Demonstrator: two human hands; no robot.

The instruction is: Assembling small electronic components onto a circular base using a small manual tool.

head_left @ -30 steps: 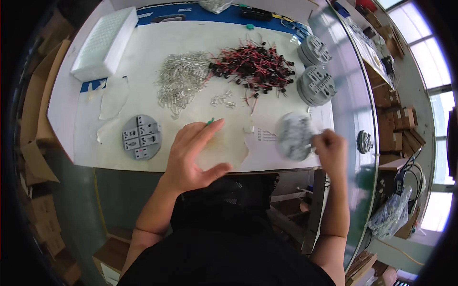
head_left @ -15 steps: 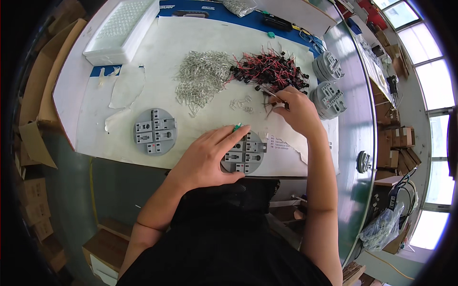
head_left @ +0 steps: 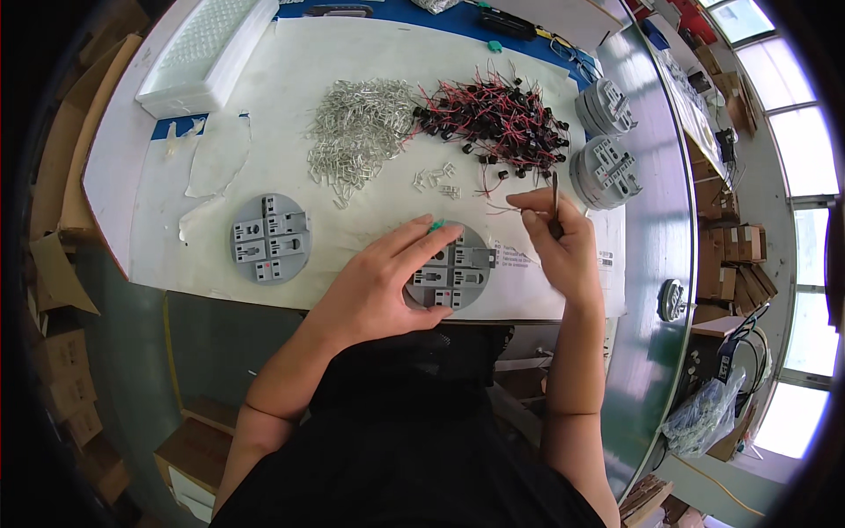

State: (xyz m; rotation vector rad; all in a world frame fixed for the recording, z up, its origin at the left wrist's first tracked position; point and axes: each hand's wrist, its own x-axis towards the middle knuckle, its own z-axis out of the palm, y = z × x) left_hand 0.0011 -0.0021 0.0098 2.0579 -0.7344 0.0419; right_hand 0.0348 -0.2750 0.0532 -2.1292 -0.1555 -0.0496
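My left hand [head_left: 387, 282] lies flat on a round grey fixture plate [head_left: 458, 268] at the near edge of the white work surface, covering its left part. My right hand [head_left: 559, 242] hovers just right of that plate and pinches a thin pair of tweezers [head_left: 554, 198], tips pointing away from me; a thin wire trails from the fingers. Beyond the right hand lies a heap of small black parts with red wires [head_left: 497, 119]. A pile of small silver metal clips [head_left: 361, 128] sits left of it, with a few loose clips [head_left: 436, 180] nearer me.
A second grey fixture plate [head_left: 268, 238] lies to the left. Two stacks of grey plates [head_left: 606, 172] stand at the right edge. A white ribbed tray [head_left: 207, 53] sits far left. Cardboard boxes [head_left: 53, 255] line the floor on the left, more on the right.
My right hand drew back from the red-wire heap toward the plate, tweezers in its grip. A second ago it held a plate at the right; that plate now lies under my left hand.
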